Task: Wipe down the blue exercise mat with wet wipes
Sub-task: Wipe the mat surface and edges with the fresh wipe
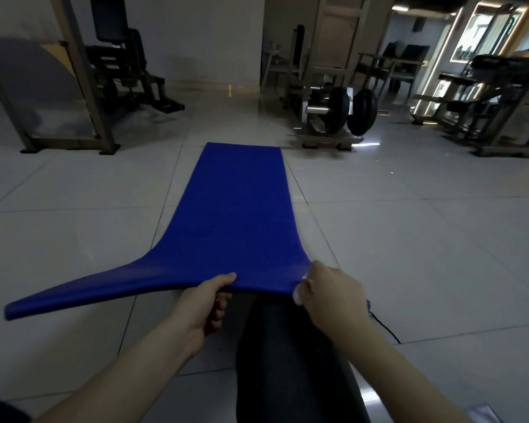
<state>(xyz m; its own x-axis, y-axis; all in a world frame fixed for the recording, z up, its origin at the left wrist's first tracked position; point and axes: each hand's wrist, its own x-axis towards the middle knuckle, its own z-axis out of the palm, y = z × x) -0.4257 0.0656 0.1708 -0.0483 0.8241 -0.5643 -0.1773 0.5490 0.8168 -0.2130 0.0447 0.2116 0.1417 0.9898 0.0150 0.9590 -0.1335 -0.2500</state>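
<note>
A dim gym with a pale tiled floor (pixel 409 239) and weight machines behind. A blue exercise mat (pixel 235 209) stretches away along the floor. Its near edge is lifted: the left hand (pixel 206 303) grips it, thumb on top, and the right hand (pixel 327 288) pinches the right corner.

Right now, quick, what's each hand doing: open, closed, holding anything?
Left hand: closed, gripping the near edge of the blue mat.
Right hand: closed, gripping the mat's near right corner.
</note>
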